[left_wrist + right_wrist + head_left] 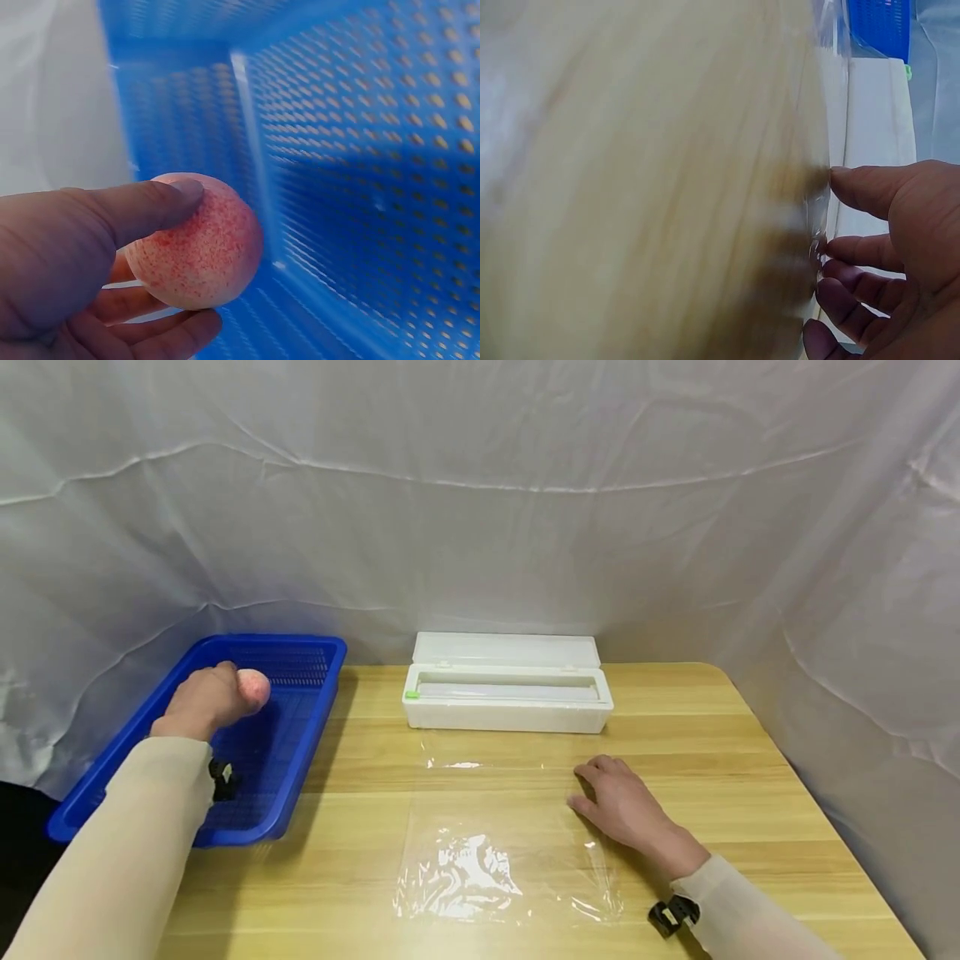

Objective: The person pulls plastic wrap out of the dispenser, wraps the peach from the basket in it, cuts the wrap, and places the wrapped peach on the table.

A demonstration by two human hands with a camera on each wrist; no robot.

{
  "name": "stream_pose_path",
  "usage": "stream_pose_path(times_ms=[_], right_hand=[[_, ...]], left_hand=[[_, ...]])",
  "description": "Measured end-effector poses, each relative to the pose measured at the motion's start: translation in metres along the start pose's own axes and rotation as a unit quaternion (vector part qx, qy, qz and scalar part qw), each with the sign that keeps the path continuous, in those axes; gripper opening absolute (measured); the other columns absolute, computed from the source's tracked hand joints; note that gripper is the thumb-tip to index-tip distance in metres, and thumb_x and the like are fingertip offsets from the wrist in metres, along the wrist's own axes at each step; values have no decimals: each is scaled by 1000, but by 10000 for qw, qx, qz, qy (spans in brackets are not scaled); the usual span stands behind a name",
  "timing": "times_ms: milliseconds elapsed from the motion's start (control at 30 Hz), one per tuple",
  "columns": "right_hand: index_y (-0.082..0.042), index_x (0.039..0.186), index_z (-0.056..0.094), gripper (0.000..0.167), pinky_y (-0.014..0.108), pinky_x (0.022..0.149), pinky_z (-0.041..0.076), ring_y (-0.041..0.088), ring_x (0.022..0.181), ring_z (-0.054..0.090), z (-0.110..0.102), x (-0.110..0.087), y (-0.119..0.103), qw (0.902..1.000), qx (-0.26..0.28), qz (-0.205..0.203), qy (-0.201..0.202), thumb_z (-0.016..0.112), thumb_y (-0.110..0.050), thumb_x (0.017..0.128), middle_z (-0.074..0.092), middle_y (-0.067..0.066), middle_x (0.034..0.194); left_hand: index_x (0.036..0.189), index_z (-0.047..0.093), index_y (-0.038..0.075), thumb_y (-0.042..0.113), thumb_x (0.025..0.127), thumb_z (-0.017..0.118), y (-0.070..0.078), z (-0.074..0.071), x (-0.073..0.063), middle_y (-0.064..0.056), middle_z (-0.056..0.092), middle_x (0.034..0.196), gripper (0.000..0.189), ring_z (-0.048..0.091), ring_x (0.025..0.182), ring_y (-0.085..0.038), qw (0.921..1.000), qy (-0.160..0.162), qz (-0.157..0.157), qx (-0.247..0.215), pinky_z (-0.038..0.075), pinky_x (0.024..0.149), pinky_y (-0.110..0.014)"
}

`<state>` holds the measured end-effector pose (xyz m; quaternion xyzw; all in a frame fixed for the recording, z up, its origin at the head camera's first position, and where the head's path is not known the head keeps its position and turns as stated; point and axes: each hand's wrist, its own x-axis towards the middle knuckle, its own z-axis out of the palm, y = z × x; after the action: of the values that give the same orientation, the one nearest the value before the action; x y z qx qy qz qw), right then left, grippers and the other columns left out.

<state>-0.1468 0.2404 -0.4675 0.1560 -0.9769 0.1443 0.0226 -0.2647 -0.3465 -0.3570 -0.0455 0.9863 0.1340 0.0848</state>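
My left hand grips a pink, red-speckled peach over the blue basket. In the left wrist view the thumb lies along the top of the peach and the fingers curl beneath it, with the basket's slotted walls around. My right hand rests at the right edge of a sheet of clear plastic wrap, fingers loosely spread, fingertips touching down. The sheet lies over the wooden table and runs back to a white wrap dispenser box. Its lid stands open, showing the roll inside.
A small green slider sits at the dispenser's left end. The wood-grain table has a rounded far right corner. Pale grey cloth hangs behind and along both sides, close to the basket and the table's right edge.
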Motion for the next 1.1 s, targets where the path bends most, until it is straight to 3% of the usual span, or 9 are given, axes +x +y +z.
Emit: stream_pose_path(times_ms=[167,400,633,867,1100], right_hand=[[4,134,68,48,55,100,53,39,115,62,-1,4,2,10000,14,18,-4,75,-28,98,66,19,124],[4,134,67,48,56,101,52,40,116,62,-1,7,4,9999,126,81,-5,75,-27,98,66,20,125],[3,134,67,46,59,106,49,44,123,61,-1,7,8,9990,395,216,21,71,-29,101,66,22,130],[3,133,67,44,60,106,49,43,123,62,-4,8,10,9982,546,255,43,71,-28,102,67,21,129],[3,134,66,45,60,106,49,43,124,61,-3,9,9,9980,568,281,35,70,-29,102,67,22,131]], left_hand=[[150,36,-12,45,100,65,19,-7,-10,-42,49,138,82,51,120,-61,9974,370,601,-149,45,92,-75],[142,50,-8,34,96,75,67,-9,-32,-35,61,128,67,59,110,-51,9849,948,1418,-303,47,92,-69],[140,56,-1,29,93,80,118,-7,-59,-25,67,124,60,62,109,-42,9708,1045,2081,-579,50,92,-61],[134,64,4,22,88,85,160,25,-77,-14,71,113,54,66,101,-32,9549,859,2709,-865,54,88,-53],[139,63,4,19,85,88,186,64,-91,-12,72,125,62,68,110,-29,9399,501,3220,-1021,57,95,-50]])
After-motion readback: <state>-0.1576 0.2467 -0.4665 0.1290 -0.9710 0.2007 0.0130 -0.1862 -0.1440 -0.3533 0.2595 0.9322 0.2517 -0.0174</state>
